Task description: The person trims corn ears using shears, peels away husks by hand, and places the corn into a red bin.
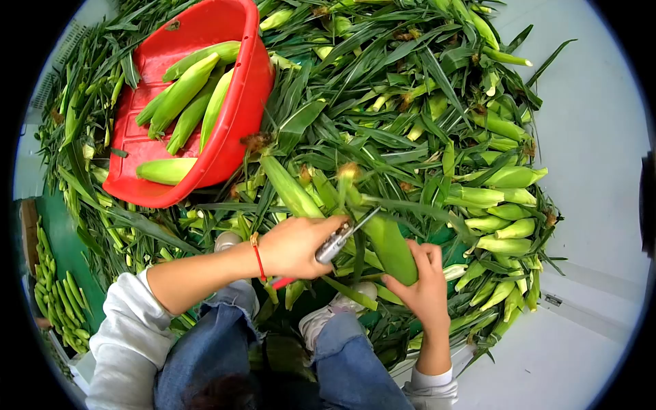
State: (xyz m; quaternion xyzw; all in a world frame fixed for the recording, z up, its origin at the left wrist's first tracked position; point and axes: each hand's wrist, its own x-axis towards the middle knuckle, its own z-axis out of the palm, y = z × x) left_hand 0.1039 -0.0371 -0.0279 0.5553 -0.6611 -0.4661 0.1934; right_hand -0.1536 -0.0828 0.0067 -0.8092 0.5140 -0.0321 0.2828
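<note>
My left hand (pixel 298 247) is closed around a metal cutting tool (pixel 335 240), whose blade points up and right toward the leaves of an ear of corn. A bit of red handle shows below the hand. My right hand (pixel 425 281) holds the lower end of that green husked ear (pixel 391 249), thumb on one side and fingers on the other. Another ear (pixel 290 188) lies just above my left hand, brown silk at its tip.
A red plastic basin (pixel 256 89) with several husked ears stands at the upper left. Leaves and ears (pixel 355 123) are heaped beyond my hands. More ears (pixel 509 225) are stacked at the right, beside a pale wall. Green pods or ears (pixel 61 301) lie at the far left.
</note>
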